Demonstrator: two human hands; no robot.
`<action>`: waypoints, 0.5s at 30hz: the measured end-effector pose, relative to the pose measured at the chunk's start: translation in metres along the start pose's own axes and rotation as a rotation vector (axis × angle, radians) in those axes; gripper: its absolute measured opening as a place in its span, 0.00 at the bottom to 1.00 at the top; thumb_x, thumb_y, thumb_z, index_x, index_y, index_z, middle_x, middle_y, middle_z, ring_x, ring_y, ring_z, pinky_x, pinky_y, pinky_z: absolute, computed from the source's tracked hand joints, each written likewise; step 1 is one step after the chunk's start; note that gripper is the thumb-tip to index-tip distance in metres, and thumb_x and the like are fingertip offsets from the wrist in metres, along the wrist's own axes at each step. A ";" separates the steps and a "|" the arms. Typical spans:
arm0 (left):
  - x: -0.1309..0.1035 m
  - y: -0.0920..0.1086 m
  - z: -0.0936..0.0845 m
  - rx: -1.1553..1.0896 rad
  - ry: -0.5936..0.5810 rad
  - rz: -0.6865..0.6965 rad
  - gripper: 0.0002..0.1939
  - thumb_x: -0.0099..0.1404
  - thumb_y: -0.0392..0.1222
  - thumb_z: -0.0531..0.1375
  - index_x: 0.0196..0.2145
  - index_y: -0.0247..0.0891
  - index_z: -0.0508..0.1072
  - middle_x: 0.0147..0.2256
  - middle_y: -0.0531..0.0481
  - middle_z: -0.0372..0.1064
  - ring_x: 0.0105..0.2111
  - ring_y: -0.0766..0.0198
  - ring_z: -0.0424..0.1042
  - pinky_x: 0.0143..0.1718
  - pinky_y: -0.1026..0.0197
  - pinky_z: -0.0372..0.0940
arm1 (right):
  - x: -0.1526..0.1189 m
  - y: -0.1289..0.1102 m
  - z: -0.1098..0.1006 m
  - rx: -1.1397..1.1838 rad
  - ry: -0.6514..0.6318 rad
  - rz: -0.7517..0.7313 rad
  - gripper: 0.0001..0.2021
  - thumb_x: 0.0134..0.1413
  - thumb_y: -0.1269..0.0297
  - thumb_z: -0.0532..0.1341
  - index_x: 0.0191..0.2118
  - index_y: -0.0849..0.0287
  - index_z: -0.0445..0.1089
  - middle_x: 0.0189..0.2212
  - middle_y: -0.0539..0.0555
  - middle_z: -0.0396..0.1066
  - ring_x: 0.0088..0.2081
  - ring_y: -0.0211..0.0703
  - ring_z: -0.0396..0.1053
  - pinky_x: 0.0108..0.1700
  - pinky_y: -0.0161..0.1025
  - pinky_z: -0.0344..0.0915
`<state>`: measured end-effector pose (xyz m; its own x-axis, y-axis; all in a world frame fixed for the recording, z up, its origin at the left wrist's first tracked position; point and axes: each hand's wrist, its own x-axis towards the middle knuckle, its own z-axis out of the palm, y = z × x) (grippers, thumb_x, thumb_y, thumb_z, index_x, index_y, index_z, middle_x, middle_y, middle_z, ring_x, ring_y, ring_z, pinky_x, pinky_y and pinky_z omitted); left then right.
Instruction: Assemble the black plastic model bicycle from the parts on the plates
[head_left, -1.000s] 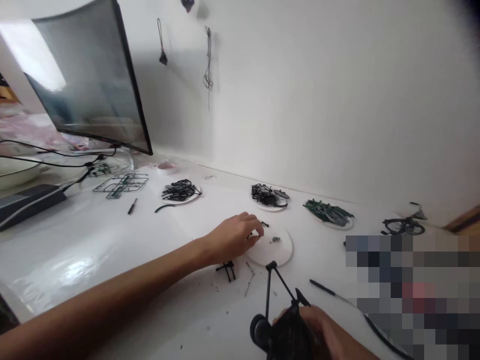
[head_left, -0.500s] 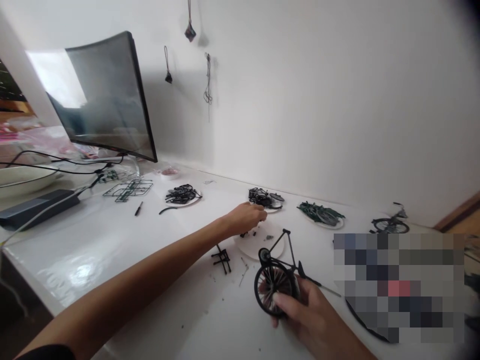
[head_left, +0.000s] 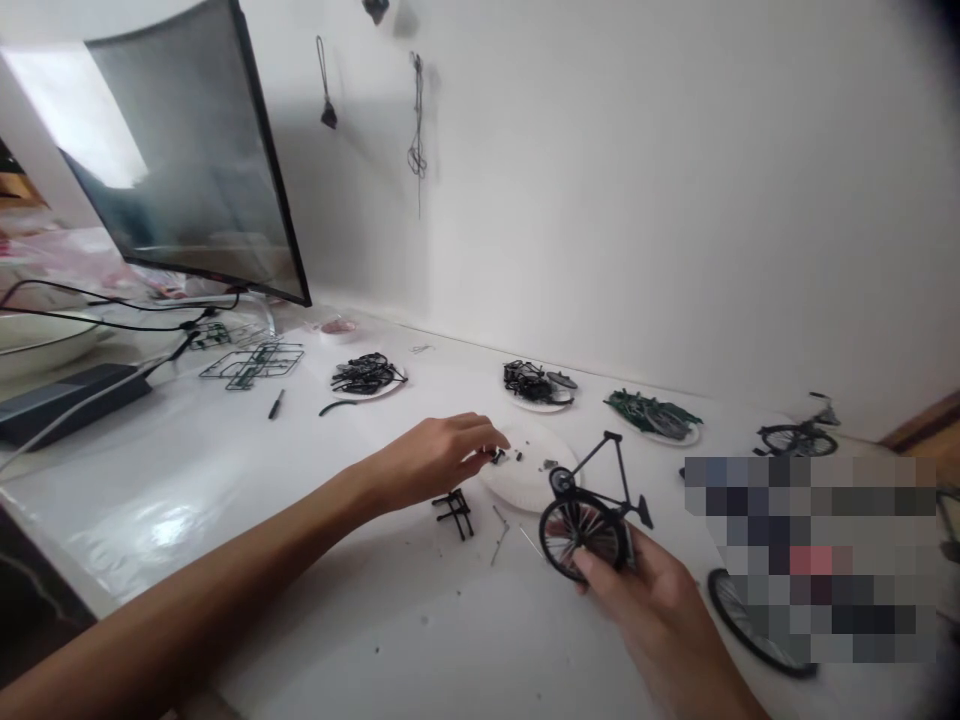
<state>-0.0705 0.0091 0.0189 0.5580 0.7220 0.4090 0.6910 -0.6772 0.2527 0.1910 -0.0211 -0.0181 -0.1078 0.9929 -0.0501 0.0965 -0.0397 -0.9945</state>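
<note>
My right hand (head_left: 645,590) grips a model bicycle (head_left: 600,510), fingers and thumb around its spoked black wheel. Its thin dark frame points up and away from me; only one wheel shows on it. Over the left edge of a white paper plate (head_left: 525,500), my left hand (head_left: 442,455) reaches with bent fingers, thumb and forefinger slightly apart. A small black part (head_left: 498,456) lies right by those fingertips, with a few other tiny bits on the plate. Just below that hand, a black sprue piece (head_left: 454,514) rests on the table.
Plates of black parts (head_left: 367,375), more black parts (head_left: 536,385) and green parts (head_left: 652,415) line the back. An assembled model bicycle (head_left: 799,435) stands right, and a loose wheel (head_left: 757,625) lies nearer. A monitor (head_left: 195,160), green sprues (head_left: 259,362) and a screwdriver (head_left: 277,404) are left.
My left hand has drawn back leftward from near the rear black parts to the near plate's left edge. The held bicycle has shifted slightly right and up in view; the camera view has tilted down.
</note>
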 end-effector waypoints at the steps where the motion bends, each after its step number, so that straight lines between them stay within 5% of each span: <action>1: 0.000 -0.004 -0.001 -0.011 -0.013 -0.001 0.12 0.73 0.32 0.54 0.51 0.34 0.72 0.44 0.44 0.74 0.41 0.62 0.73 0.41 0.60 0.69 | 0.002 0.002 -0.002 -0.010 0.053 -0.015 0.20 0.45 0.53 0.70 0.41 0.61 0.77 0.37 0.58 0.80 0.34 0.47 0.73 0.35 0.39 0.69; 6: -0.001 -0.027 -0.005 -0.034 -0.027 -0.052 0.10 0.72 0.32 0.56 0.44 0.33 0.76 0.41 0.42 0.76 0.40 0.60 0.74 0.41 0.57 0.69 | 0.014 0.009 -0.012 0.031 0.220 -0.020 0.19 0.44 0.53 0.71 0.41 0.58 0.77 0.38 0.55 0.80 0.32 0.44 0.72 0.35 0.38 0.69; 15: -0.002 -0.037 0.011 -0.139 -0.093 -0.058 0.10 0.71 0.31 0.56 0.43 0.35 0.78 0.41 0.45 0.76 0.39 0.64 0.74 0.40 0.61 0.69 | 0.013 0.005 -0.009 0.183 0.193 0.034 0.18 0.41 0.60 0.73 0.41 0.60 0.77 0.40 0.57 0.80 0.35 0.45 0.73 0.33 0.37 0.69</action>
<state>-0.0928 0.0343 -0.0011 0.5638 0.7658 0.3094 0.6566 -0.6428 0.3945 0.1992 -0.0077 -0.0229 0.0847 0.9930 -0.0825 -0.0855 -0.0752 -0.9935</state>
